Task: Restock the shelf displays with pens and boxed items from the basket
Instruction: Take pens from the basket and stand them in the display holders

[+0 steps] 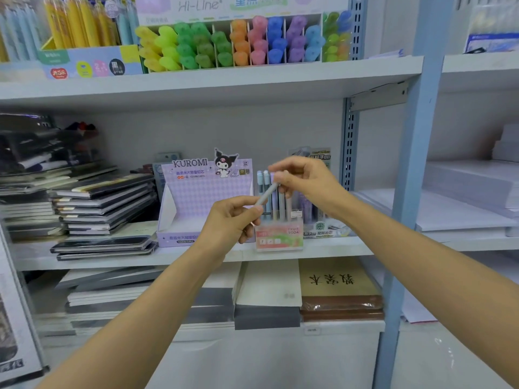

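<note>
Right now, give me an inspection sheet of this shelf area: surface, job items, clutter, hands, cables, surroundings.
Surface: middle shelf, white, stocked.
Job's things: grey pen held tilted above the Fruit Soda pen holder, which stands upright pens; Kuromi display box left of it; no basket seen.
Clutter: notebook stacks at left.
Hands: left hand pinches the pen's lower end, right hand its upper end.
Cables: nothing seen.
Surroundings: highlighters on the shelf above; paper stacks right.

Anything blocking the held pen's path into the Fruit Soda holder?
Nothing visible stands between them. Both hands, left hand and right hand, hold the pen tilted, just above and in front of the Fruit Soda holder. Upright pens already occupy its slots.
</note>
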A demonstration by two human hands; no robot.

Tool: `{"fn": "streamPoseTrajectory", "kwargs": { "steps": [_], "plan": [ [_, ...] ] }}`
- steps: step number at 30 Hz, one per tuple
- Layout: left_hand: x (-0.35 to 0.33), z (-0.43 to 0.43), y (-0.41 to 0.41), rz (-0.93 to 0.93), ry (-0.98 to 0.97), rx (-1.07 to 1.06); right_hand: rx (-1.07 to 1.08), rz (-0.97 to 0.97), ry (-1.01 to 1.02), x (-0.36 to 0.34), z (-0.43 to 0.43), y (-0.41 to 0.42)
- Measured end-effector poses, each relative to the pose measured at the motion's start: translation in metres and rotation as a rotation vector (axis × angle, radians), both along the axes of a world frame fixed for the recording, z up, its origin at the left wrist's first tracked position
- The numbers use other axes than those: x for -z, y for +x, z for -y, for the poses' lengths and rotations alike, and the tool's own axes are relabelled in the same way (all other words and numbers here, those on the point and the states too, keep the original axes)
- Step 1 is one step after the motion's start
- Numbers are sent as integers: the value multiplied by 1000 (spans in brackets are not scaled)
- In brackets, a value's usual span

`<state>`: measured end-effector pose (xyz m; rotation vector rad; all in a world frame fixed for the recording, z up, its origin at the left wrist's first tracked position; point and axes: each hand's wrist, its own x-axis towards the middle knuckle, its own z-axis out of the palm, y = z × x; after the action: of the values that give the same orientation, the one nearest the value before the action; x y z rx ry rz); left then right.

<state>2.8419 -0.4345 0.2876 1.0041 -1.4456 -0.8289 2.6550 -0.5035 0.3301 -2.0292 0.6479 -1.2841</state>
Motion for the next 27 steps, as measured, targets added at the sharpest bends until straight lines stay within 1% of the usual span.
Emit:
{"fn": "streamPoseTrajectory", "kwargs": {
  "steps": [1,3,5,6,8,10,12,14,16,17,19,22,24,27],
  "plan": [
    [-1,-2,0,-11,1,1,-19,-4,14,0,-1,-2],
    [-3,-4,3,-82,7,-2,-41,79,66,1,-3,-6],
    [-5,-6,6,-223,15,0,-67,173,144,3,-4,-14],
    [-6,-7,8,-296,11,7,-89,178,179,4,-5,-18],
    [-7,-8,8,-416,-11,20,-133,94,232,8,-10,-21],
    [-8,-8,6,-511,-45,14,-174,-12,241,12,-16,-19],
    [-9,-9,2,-544,-77,4,-211,-58,256,15,-21,-17],
    [-11,-10,-2,-499,-109,-2,-230,-106,254,15,-25,-17],
    [-12,-12,-4,-440,-138,-5,-193,-165,197,12,-29,-16],
    [-13,-13,-4,-391,-165,-15,-153,-163,158,10,-30,-15],
    [-14,-14,-4,-253,-241,-60,-70,-98,76,6,-33,-9],
    [-15,-13,-7,-106,-324,-104,-21,-50,-61,-1,-38,4],
    [-16,-11,-11,-56,-334,-118,7,-70,-118,-4,-41,13],
    [-15,-8,-18,-64,-333,-126,5,-50,-122,-6,-41,18]
  ]
}}
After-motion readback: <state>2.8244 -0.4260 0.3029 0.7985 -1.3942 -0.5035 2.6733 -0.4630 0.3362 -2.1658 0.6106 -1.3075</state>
